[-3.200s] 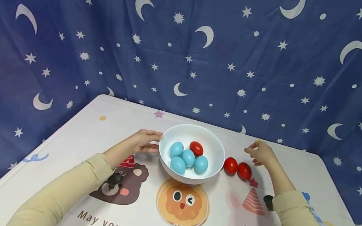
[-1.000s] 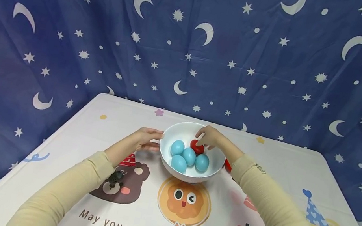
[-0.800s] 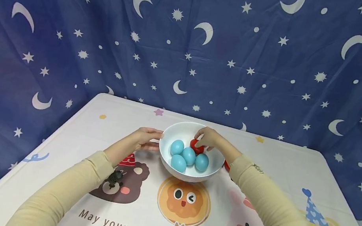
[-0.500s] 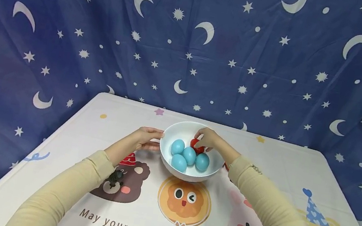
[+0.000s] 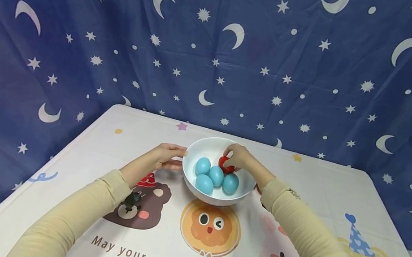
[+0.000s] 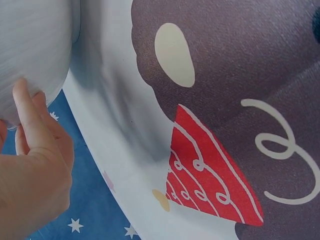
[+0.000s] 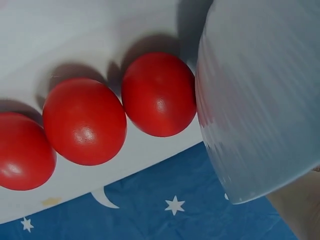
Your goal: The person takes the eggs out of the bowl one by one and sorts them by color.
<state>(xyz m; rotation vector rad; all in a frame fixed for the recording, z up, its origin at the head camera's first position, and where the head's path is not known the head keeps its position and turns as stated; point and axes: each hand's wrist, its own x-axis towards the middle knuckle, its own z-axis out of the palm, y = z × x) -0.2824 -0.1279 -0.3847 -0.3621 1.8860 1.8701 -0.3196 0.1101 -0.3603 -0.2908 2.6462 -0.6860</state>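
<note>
A white bowl (image 5: 195,195) stands on the table with several light-blue eggs (image 5: 205,184) and one red egg (image 5: 222,162) inside. My right hand (image 5: 241,157) reaches over the bowl's right rim and pinches the red egg between thumb and fingers. At the bowl's left side, my left hand (image 5: 165,154) touches the rim and outer wall with nearly straight fingers; the left wrist view shows a fingertip on the ribbed wall (image 6: 35,45). Three more red eggs (image 7: 158,95) lie in a row to the right of the bowl, mostly hidden by the right sleeve in the head view.
The white tablecloth (image 5: 140,131) carries printed animal faces and lettering. A small black device (image 5: 131,201) shows below the left wrist. Behind the table's far edge hangs a dark blue curtain (image 5: 238,84) with moons and stars.
My right hand has come from the right of the bowl into it and pinched the red egg, which has shifted slightly right and away. My left hand stays at the rim.
</note>
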